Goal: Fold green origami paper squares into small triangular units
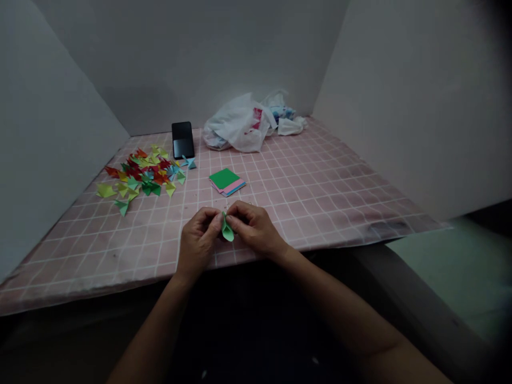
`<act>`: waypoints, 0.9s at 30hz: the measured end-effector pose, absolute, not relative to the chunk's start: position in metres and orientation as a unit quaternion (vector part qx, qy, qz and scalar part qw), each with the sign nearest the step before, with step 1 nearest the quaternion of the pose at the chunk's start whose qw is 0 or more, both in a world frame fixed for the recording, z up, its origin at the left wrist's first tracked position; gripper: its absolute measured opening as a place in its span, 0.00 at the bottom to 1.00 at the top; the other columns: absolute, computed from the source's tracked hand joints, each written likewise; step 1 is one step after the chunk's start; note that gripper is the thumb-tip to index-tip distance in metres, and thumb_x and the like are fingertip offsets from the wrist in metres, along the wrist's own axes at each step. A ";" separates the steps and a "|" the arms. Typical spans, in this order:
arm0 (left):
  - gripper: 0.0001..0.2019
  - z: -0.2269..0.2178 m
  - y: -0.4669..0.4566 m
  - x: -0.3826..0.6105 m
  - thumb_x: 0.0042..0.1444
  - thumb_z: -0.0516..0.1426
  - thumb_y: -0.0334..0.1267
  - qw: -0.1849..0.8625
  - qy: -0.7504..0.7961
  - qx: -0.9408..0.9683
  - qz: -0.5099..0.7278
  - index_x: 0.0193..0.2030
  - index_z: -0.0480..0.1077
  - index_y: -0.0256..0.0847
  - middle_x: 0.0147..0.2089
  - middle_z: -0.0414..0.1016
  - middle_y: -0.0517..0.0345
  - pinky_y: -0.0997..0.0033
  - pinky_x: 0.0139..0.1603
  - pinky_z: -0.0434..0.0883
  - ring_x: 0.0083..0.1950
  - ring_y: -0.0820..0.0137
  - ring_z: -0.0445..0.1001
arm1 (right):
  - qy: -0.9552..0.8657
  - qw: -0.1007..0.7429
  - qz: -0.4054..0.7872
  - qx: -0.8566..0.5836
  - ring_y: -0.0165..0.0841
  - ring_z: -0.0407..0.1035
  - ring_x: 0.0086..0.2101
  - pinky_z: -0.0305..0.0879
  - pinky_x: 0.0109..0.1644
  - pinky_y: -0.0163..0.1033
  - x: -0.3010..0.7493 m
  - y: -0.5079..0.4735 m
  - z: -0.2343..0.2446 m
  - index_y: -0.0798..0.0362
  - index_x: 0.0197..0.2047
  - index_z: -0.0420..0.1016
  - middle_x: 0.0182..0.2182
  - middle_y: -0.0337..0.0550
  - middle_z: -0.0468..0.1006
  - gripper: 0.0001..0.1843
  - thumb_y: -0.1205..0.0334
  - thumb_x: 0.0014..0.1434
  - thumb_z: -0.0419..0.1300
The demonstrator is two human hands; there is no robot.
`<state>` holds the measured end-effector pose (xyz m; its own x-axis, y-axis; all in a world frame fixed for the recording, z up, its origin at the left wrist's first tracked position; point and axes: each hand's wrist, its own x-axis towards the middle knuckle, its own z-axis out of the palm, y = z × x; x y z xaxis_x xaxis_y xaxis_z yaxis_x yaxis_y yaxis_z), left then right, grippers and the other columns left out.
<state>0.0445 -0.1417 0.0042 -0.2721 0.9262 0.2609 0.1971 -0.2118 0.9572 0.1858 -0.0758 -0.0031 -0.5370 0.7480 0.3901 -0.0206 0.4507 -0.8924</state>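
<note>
A small green piece of paper (228, 230), partly folded, is pinched between both my hands near the front edge of the pink checked table (320, 197). My left hand (197, 240) grips its left side with curled fingers. My right hand (256, 228) pinches its right side with thumb and fingertips. Just beyond my hands lies a small stack of square paper sheets (227, 181), green on top with pink and blue beneath.
A pile of several folded paper pieces (142, 173) in red, green, yellow and blue covers the left of the table. A black phone (183, 140) stands behind it. White plastic bags (248, 125) lie at the back. Grey walls enclose three sides.
</note>
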 end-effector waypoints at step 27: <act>0.03 0.001 -0.143 0.042 0.56 0.61 0.37 0.309 0.567 0.520 0.559 0.34 0.73 0.41 0.31 0.76 0.59 0.74 0.32 0.71 0.31 0.72 0.75 | -0.713 0.407 0.498 -0.278 0.26 0.64 0.24 0.61 0.31 0.34 0.185 -0.077 -0.005 0.53 0.32 0.69 0.23 0.34 0.70 0.06 0.62 0.61 0.59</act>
